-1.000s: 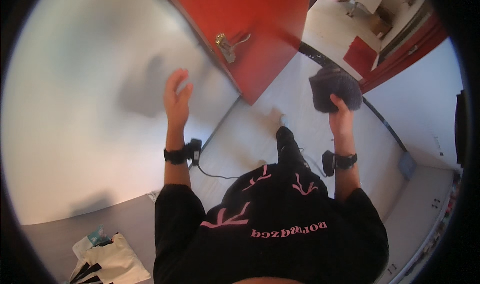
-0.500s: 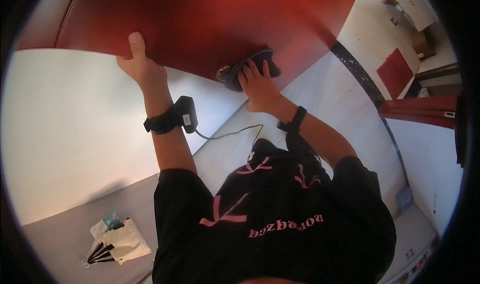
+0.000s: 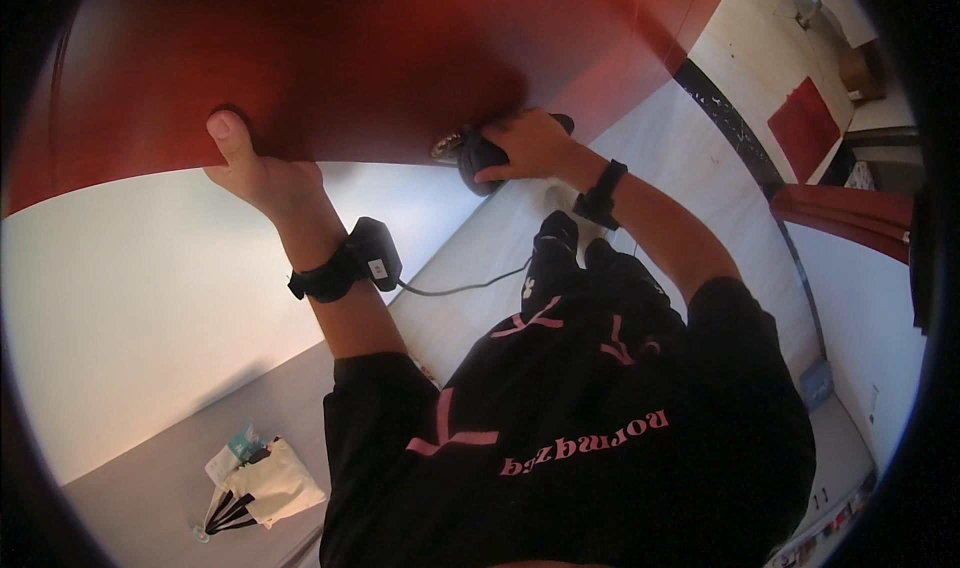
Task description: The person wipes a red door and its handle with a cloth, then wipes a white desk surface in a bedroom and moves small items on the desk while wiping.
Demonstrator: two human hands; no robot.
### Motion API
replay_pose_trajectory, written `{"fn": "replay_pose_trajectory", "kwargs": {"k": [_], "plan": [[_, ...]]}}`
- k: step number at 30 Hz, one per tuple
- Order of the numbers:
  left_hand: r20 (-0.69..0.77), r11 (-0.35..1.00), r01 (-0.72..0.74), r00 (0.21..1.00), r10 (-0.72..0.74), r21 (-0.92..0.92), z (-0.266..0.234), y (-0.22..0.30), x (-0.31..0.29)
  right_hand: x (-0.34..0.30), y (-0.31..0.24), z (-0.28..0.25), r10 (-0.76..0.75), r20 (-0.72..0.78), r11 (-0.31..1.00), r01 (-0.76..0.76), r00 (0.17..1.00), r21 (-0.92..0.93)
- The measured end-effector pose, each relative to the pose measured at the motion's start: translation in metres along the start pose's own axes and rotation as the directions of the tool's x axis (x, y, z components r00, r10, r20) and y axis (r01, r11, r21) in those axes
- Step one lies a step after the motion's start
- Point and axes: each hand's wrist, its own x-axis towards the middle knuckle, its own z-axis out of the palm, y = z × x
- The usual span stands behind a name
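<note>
A large red door with a smooth, glossy face fills the top of the view. My left hand grips its lower edge, thumb lying on the red face and the other fingers hidden behind. To the right, my right hand is wrapped over a bunched dark cloth, pressed against the door near the same edge. Beside the cloth shows a small gold-coloured fitting, too blurred to name.
A white wall stands below the door on the left. A cream bag with black straps lies on a grey surface at lower left. Far right, a red mat is on the pale floor, near a brown box.
The door's edge at left and my left hand sit lower and further left. My right hand has turned and shifted slightly right, its fingers now folded over the cloth instead of spread on it.
</note>
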Motion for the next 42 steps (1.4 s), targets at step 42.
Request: {"fn": "replay_pose_trajectory", "kwargs": {"k": [42], "plan": [[-0.053, 0.975, -0.018, 0.999, 0.007, -0.221, 0.004, -0.008, -0.011, -0.263, 0.057, -0.304, 0.448, -0.845, 0.885, -0.006, 0.292, 0.466]]}}
